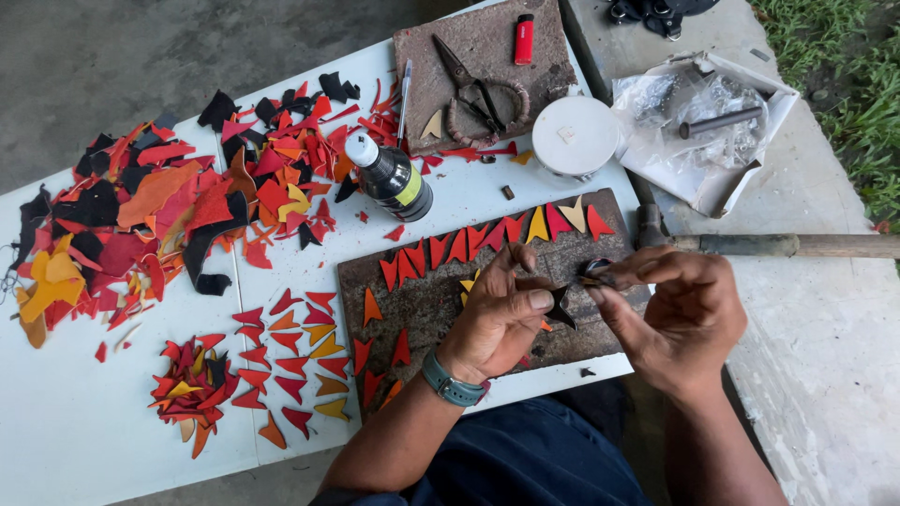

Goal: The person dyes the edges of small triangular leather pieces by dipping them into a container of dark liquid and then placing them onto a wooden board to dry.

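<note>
Far to my left a loose heap of red, orange, black and yellow leather offcuts (159,201) sprawls over the white tabletop (94,440), and nearer me rows of cut red and orange arrowhead-shaped pieces (295,361) lie apart from it. A dark glass bottle with a white cap (392,176) lies tilted just above the dark brown rectangular work board (431,305), which carries a line of red and yellow points (497,234) along its far edge.

Now my left hand (502,314), with a teal wristband (450,382): thumb and forefinger are closed on the small black pointed leather piece (561,307), gripping its left side. The piece hangs above the board, between my two hands, its long axis running down and slightly to the right, tip toward me. The left hand is the nearer one, already touching it.

My right hand (684,314) sits just right of the piece, fingertips pinched together around something small and dark (595,272). I cannot tell what it is, nor whether it touches the black piece; my own fingers cover the join.

Further back lie rusty scissors (478,89) and a red lighter (524,38) on a second board, then a white round lid (574,136); at right a wooden-handled hammer (797,245) runs out of view.
</note>
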